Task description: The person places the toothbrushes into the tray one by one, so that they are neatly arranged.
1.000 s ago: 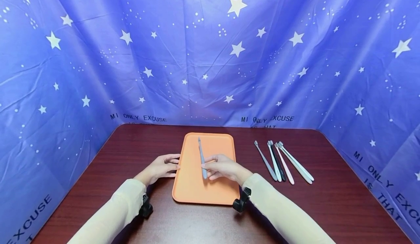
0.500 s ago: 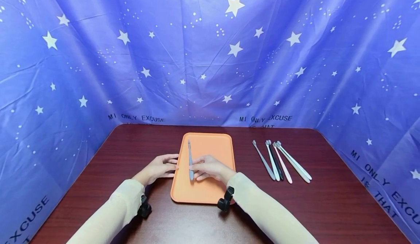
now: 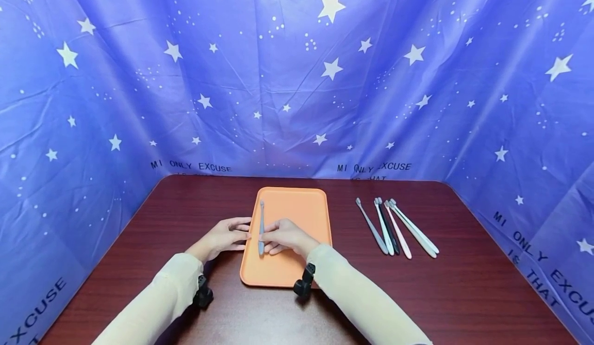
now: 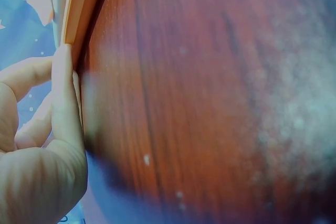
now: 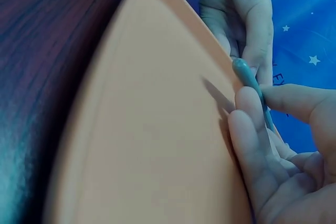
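Observation:
A grey-blue toothbrush (image 3: 262, 229) lies along the left side of an orange tray (image 3: 297, 267), its head toward the far end. My right hand (image 3: 287, 236) pinches its handle between thumb and fingers. From close up in the right wrist view, the handle's rounded end (image 5: 242, 71) sticks out past the fingertips and casts a shadow on the tray. My left hand (image 3: 226, 239) rests against the tray's left edge with its fingers spread. In the left wrist view, the thumb (image 4: 64, 87) touches the tray rim (image 4: 79, 14).
Right of the tray, several toothbrushes lie fanned out on the dark red wooden table (image 3: 185, 211): a grey one (image 3: 371, 226), a black one (image 3: 390, 229), a pink one (image 3: 399, 231) and white ones (image 3: 415, 229). A blue star-patterned curtain (image 3: 278, 77) surrounds the table.
My right hand has carried the grey-blue toothbrush leftward from the tray's middle to near its left rim. The left hand has stayed at the tray's edge.

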`<state>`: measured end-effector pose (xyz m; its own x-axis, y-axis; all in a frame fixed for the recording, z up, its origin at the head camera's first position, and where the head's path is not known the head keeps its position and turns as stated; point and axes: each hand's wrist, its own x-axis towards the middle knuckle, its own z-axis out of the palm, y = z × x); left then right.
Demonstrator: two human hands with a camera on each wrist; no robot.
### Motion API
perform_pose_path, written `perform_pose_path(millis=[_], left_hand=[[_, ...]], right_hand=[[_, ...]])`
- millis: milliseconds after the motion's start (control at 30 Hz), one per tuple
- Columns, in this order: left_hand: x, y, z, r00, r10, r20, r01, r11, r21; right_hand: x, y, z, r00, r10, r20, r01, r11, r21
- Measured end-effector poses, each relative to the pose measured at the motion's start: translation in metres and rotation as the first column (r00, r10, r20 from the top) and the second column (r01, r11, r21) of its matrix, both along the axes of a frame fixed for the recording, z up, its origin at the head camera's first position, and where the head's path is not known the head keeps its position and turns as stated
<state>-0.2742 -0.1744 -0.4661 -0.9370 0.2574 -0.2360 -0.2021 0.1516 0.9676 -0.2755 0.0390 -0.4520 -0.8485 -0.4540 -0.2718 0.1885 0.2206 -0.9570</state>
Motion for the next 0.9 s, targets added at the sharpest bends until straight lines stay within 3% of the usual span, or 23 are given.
perform_pose_path(millis=[900], left_hand=[[0.0018,0.0002,0.0043,1.000,-0.016,-0.008,0.016,1.000,-0.016]], right_hand=[[0.0012,-0.0102,0.0016,0.996,-0.061,-0.062,0.063,0.998,0.030]])
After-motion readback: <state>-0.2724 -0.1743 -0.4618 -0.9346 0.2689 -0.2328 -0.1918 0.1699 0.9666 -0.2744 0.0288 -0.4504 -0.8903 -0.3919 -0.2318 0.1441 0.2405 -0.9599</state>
